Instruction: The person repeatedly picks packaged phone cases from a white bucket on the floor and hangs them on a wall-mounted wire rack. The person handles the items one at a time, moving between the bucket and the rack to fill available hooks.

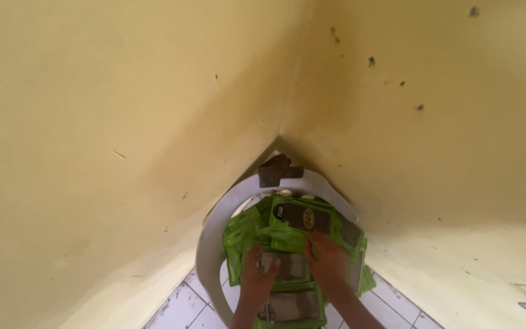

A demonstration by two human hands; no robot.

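Observation:
A pile of green flat packets (287,228) with dark see-through windows lies in a white round basin (209,244) set in the corner of a room. My left hand (257,277) rests on the packets at the pile's near left, fingers curled over a packet's edge. My right hand (330,262) presses flat on the packets just right of it, fingers spread. One packet with a dark window (302,216) lies on top at the far side. Whether either hand grips a packet is hard to tell.
Two yellow walls meet in a corner (278,137) right behind the basin. A dark brown object (277,170) sits on the basin's far rim. White floor tiles with dark grout (181,304) show at the bottom.

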